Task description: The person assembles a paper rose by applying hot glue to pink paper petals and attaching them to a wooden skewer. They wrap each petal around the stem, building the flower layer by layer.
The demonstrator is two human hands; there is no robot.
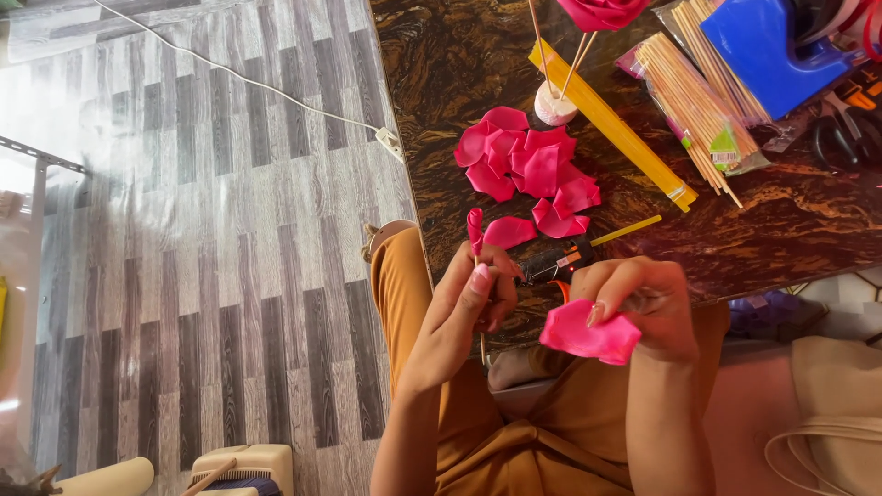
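Petals [525, 165] of pink material are heaped on the dark marbled desk [790, 230], within easy reach above the hands, with one loose petal [508, 231] lying nearer the edge. A thin stick [481, 344] is pinched between the thumb and fingers of the left hand [469, 303], its grip clenched on the shaft so that the rolled pink bud [475, 227] at the tip is kept upright and clear of the fingers. A single pink petal [588, 332] is grasped by the right hand [643, 303], fingers curled over its upper edge, and is held just beside the stick at lap height, apart from the bud. A glue gun [556, 264] is laid on the desk edge between the two hands, its nozzle pointing toward the left hand, apparently parked where it can be taken up quickly. Farther back, a small white spool [554, 104] is stood near sticks bearing a finished pink flower [602, 11], which is partly cut off by the frame. A long yellow strip [611, 124] is laid slantwise, and bundled skewers [694, 106] in clear wrapping are set beside a blue holder [767, 46] and black scissors [841, 138]. A white cable [230, 78] is run across the striped floor [184, 276].
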